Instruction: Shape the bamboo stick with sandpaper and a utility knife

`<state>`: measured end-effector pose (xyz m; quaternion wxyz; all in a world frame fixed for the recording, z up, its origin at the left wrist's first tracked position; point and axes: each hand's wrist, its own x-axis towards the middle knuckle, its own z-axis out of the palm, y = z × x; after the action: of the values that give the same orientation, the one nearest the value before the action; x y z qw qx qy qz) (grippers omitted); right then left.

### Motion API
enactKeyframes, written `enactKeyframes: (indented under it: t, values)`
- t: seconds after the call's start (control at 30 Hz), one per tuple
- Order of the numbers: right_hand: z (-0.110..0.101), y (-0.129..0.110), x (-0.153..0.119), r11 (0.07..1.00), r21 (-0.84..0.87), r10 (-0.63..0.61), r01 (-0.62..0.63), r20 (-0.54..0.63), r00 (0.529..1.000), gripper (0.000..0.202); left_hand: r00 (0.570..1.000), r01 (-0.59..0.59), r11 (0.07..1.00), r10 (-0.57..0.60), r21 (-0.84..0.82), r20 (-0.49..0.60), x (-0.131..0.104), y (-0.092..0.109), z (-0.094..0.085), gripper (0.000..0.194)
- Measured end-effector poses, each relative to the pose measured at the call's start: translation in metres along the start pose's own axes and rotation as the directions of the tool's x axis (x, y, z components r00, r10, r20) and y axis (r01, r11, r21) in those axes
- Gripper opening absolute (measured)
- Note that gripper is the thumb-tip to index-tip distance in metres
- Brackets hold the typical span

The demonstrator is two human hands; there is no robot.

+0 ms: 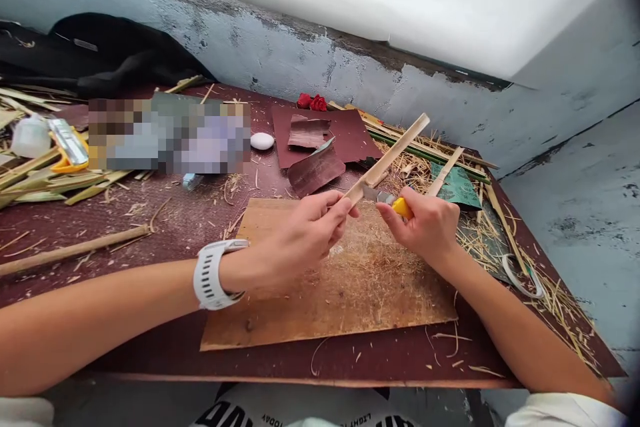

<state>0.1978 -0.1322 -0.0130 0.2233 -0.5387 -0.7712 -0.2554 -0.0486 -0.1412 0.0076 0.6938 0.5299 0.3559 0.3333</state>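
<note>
Left hand: I see fingers pinched shut on bamboo strip.
Right hand: fist closed round knife; blade mostly hidden.

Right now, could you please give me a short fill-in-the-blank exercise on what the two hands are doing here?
1. The left hand grips a strip of ____.
2. The knife in the right hand has a ____ handle.
3. Both hands work above a brown ____, strewn with shavings.
4. A white ____ sits on the left wrist.

Missing words: bamboo; yellow; board; watch
</note>
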Motion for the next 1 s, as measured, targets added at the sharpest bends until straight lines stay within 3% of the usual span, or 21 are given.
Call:
enactKeyframes:
  t: [0.07, 0.1, 0.23, 0.27, 0.37, 0.4, 0.47, 0.57, 0.67, 0.73, 0.8, 0.9, 1.0]
  values:
    - [0.001, 0.0, 0.002, 0.999, -0.033, 0.005, -0.005, 0.004, 1.0, 0.063, 0.997, 0.065, 0.998, -0.065, 0.011, 0.036, 0.003, 0.006, -0.005, 0.027]
    - [0.002, -0.001, 0.002, 0.999, -0.046, 0.01, -0.01, 0.002, 1.0, 0.064, 0.999, 0.036, 0.996, -0.039, 0.084, 0.03, 0.005, 0.007, -0.008, 0.027]
    - [0.003, -0.002, 0.005, 0.998, -0.058, 0.04, -0.038, 0.033, 0.999, 0.065, 0.957, -0.24, 0.82, 0.29, 0.52, -0.017, 0.01, 0.008, -0.018, 0.019]
    - [0.004, 0.001, 0.006, 0.997, -0.051, 0.059, -0.056, 0.057, 0.997, 0.064, 0.959, -0.238, 0.821, 0.284, 0.519, -0.011, 0.011, 0.007, -0.02, 0.019]
    - [0.003, 0.025, 0.01, 0.977, -0.034, 0.211, -0.209, 0.101, 0.972, 0.062, 0.995, -0.102, 0.945, 0.101, 0.311, 0.02, 0.008, 0.01, -0.023, 0.029]
    - [0.001, 0.035, 0.011, 0.956, -0.034, 0.294, -0.292, 0.07, 0.953, 0.063, 0.996, -0.087, 0.954, 0.086, 0.288, 0.017, 0.006, 0.012, -0.023, 0.031]
    - [-0.003, 0.052, 0.012, 0.918, 0.01, 0.396, -0.396, -0.006, 0.918, 0.063, 0.986, -0.156, 0.908, 0.164, 0.388, 0.013, 0.003, 0.017, -0.023, 0.03]
    - [-0.006, 0.061, 0.012, 0.844, 0.312, 0.464, -0.437, -0.015, 0.886, 0.062, 0.952, -0.266, 0.775, 0.305, 0.574, 0.03, 0.001, 0.023, -0.024, 0.028]
    - [-0.001, 0.054, 0.011, 0.597, 0.654, 0.568, -0.464, 0.063, 0.821, 0.056, 0.941, -0.261, 0.746, 0.338, 0.613, -0.011, 0.004, 0.023, -0.029, 0.031]
    - [0.003, 0.049, 0.012, 0.511, 0.717, 0.614, -0.474, 0.081, 0.785, 0.048, 0.952, -0.229, 0.752, 0.306, 0.618, -0.02, 0.008, 0.023, -0.036, 0.034]
    - [0.004, 0.045, 0.011, 0.601, 0.653, 0.58, -0.46, 0.039, 0.814, 0.044, 0.96, -0.22, 0.761, 0.28, 0.61, -0.004, 0.012, 0.023, -0.042, 0.033]
    - [0.001, 0.04, 0.01, 0.814, 0.472, 0.401, -0.34, -0.033, 0.915, 0.04, 0.961, -0.239, 0.795, 0.277, 0.558, 0.017, 0.016, 0.024, -0.05, 0.029]
    - [-0.001, 0.031, 0.006, 0.888, 0.407, 0.245, -0.213, -0.028, 0.969, 0.04, 0.979, -0.177, 0.874, 0.204, 0.452, -0.012, 0.019, 0.025, -0.054, 0.031]
